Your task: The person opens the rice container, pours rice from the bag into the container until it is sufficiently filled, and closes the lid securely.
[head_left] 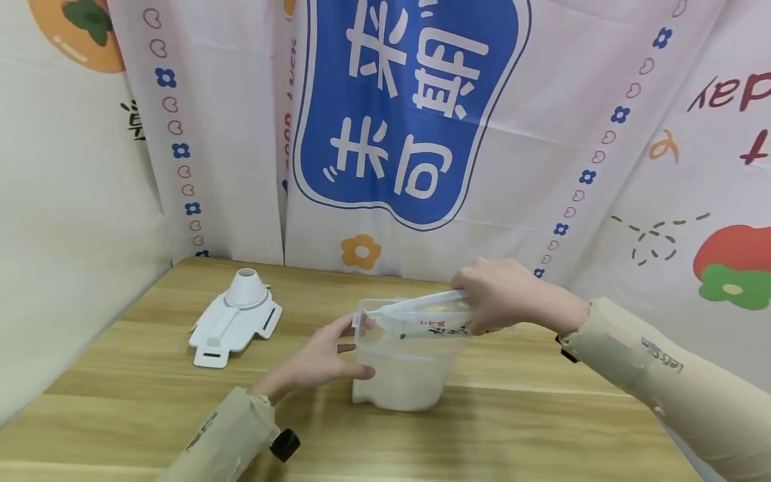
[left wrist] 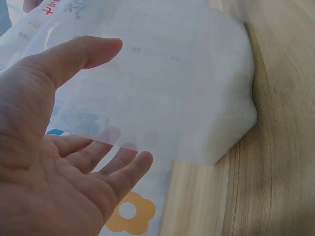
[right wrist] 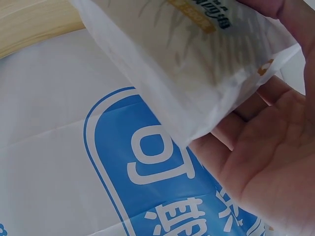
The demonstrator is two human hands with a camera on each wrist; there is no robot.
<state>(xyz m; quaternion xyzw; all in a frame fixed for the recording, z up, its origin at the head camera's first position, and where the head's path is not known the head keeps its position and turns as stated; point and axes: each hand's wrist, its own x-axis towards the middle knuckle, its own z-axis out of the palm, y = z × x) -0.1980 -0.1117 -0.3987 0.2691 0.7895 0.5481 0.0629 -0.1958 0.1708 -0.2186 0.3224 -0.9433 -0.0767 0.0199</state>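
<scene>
A translucent plastic storage container [head_left: 400, 378] stands on the table, its lower part filled with something white that looks like rice. At its left side, my left hand [head_left: 319, 358] holds the wall, thumb on the near face and fingers behind. My right hand [head_left: 506, 294] grips a white printed rice bag [right wrist: 167, 73] at its right end, above the container's right side. In the head view the bag lies tilted, its left end down inside the container's mouth. Fingers of the right hand wrap the bag's edge in the right wrist view.
A white lid [head_left: 231, 328] with a cone-shaped spout lies on the wooden table [head_left: 132, 375], left of the container. Behind the table hangs a printed cloth [head_left: 512, 221] with a blue sign, and more printed cloth [head_left: 66, 234] closes the left side.
</scene>
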